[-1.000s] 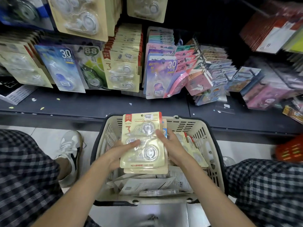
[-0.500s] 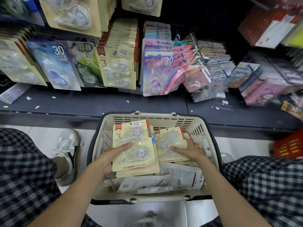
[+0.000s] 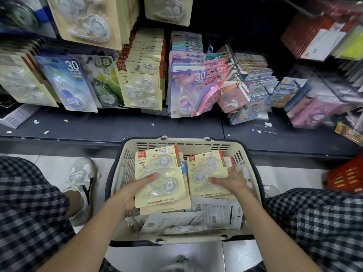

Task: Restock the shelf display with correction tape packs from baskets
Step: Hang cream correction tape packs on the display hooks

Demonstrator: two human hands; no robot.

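Dark shelf (image 3: 117, 126) stood behind the basket (image 3: 125, 173); left hand (image 3: 135, 189) gripped a pack stack (image 3: 161, 177), right hand (image 3: 229, 181) grasped another pack (image 3: 204, 169).

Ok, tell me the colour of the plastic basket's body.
Beige plastic basket with a dark rim, seen in the head view.

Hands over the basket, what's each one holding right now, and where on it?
The left hand grips a stack of cream correction tape packs by its lower left edge. The right hand holds another pack at its right side, thumb across the blister.
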